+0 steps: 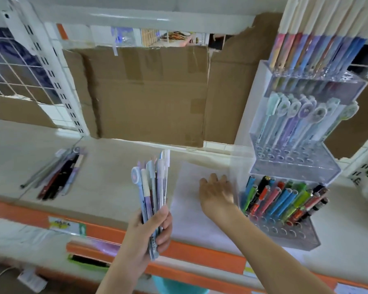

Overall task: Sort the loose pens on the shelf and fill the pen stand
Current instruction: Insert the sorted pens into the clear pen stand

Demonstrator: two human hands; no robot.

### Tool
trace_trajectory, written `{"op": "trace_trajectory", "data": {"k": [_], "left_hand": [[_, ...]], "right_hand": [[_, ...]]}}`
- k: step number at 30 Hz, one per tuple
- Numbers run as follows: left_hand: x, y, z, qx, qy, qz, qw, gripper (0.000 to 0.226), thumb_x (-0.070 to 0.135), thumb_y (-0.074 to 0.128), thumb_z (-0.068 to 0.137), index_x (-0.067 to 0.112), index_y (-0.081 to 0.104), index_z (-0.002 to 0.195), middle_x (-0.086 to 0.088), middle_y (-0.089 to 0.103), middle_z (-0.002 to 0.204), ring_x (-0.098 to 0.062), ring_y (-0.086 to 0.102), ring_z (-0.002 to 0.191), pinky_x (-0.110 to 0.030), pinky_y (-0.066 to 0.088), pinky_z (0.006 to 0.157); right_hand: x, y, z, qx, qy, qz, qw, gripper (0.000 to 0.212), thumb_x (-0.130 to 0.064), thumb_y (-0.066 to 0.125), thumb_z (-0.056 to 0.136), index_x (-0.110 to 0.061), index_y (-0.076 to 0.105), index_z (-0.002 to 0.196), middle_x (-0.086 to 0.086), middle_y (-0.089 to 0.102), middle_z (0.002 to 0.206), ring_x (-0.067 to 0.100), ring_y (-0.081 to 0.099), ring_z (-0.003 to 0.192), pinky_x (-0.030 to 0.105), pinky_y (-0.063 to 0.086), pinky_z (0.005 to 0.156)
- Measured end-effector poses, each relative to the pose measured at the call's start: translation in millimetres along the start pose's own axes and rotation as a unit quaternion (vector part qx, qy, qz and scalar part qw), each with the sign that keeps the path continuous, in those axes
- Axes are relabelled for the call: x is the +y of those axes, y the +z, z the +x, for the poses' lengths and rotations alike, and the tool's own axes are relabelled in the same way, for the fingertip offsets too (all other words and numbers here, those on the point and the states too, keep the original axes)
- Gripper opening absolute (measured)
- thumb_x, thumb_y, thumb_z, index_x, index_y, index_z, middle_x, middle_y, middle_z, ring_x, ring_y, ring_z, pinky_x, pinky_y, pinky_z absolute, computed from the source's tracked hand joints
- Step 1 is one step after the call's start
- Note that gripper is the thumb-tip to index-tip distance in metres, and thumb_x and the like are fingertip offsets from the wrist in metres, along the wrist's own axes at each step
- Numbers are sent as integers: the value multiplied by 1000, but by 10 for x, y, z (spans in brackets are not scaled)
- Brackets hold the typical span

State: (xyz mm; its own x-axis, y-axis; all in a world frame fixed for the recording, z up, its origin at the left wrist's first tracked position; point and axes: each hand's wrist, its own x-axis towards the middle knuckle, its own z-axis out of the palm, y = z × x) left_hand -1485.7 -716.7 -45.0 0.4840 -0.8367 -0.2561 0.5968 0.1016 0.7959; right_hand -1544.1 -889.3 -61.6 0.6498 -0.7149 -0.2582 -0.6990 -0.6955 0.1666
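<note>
Left hand (152, 228) sitting closest to the lens, gripping a bunch of pens (152, 187) upright, fingers and thumb curled round the lower ends, caps fanning out above the fist. Mostly pastel ones in there, blue, lilac, white, one with a round ring-shaped top.

Right hand (218, 193) reaching forward over the shelf (106, 179), fingers stretched out and relaxed, holding nothing, lying on or just above a clear plastic box (210, 166) beside the pen stand (293, 166). Hard to tell whether actually touching it.

Stand sitting on the right of the shelf, clear acrylic, stepped in tiers. Top tier packed with long pens with cream upper halves, middle tier carrying pastel pens with flat shaped toppers plus a few open holes in front, bottom tier holding bright markers (285, 198) in green, blue, red and black, with a row of open holes nearer the edge.

Loose pile of pens (57, 174) lying flat on the left of the shelf, well apart from both hands. Cardboard (149, 92) leaning against the wire grid at the back. Orange strip (200, 254) running along the shelf's front edge.
</note>
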Motion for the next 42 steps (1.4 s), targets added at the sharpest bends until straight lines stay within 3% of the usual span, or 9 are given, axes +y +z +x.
{"op": "trace_trajectory", "data": {"k": [3,7,11,15,17,21,23,38,42], "left_hand": [[8,-24,15,-32,4,5,999,56,38,90,48,5,49,68,-3,36,51,-6,28,31,-15,28,28],[8,-35,54,-42,-4,-11,999,24,33,69,64,10,65,67,-7,33,66,-7,28,32,-13,30,29],[-17,-32,70,-44,-26,3,999,31,37,68,63,8,67,73,-7,38,58,-8,31,32,-15,32,29],[-29,40,69,1,-10,22,1000,38,21,74,67,0,60,96,-9,52,63,-11,41,39,-20,36,33],[-35,80,80,42,3,33,999,31,10,72,72,-1,59,98,-9,59,67,-12,46,43,-22,37,35],[-46,120,138,108,27,63,992,25,13,62,74,-4,64,91,-14,68,75,-15,52,49,-25,42,39],[-57,155,158,118,30,77,990,27,11,64,74,-4,65,96,-15,71,82,-14,54,52,-25,43,41],[-93,420,124,84,49,111,989,26,9,66,72,-1,67,95,-16,72,88,-14,54,56,-24,42,41],[-101,467,127,91,58,131,986,14,7,65,78,1,67,91,-11,65,70,-17,49,49,-26,39,40]], "right_hand": [[47,-23,-24,-24,15,6,1000,41,-14,49,91,-13,42,131,13,45,131,33,46,119,37,43,89],[93,8,-36,-40,-2,49,998,42,-4,51,89,-7,42,131,16,44,131,34,47,121,40,46,91],[135,98,-20,-26,-34,95,995,39,2,42,91,-2,42,130,18,39,133,34,40,124,40,39,99],[178,77,-49,45,-61,171,982,31,0,42,91,-5,50,120,13,51,122,32,50,113,35,43,89],[189,-1,-148,136,-46,324,935,19,-7,49,91,-11,55,108,5,62,106,24,58,99,28,45,80],[210,-305,-601,228,-49,683,692,16,-6,67,84,-19,57,84,-7,65,75,8,62,70,13,43,62],[191,-392,-753,251,-89,722,639,19,-5,68,83,-20,57,83,-7,65,74,8,61,66,13,44,62],[248,-392,-692,249,-107,644,715,23,-12,67,85,-33,60,84,-11,69,81,3,65,77,16,50,73],[210,-343,-753,213,-124,626,740,36,-16,68,85,-43,47,95,-7,69,73,3,64,69,10,46,67]]}}
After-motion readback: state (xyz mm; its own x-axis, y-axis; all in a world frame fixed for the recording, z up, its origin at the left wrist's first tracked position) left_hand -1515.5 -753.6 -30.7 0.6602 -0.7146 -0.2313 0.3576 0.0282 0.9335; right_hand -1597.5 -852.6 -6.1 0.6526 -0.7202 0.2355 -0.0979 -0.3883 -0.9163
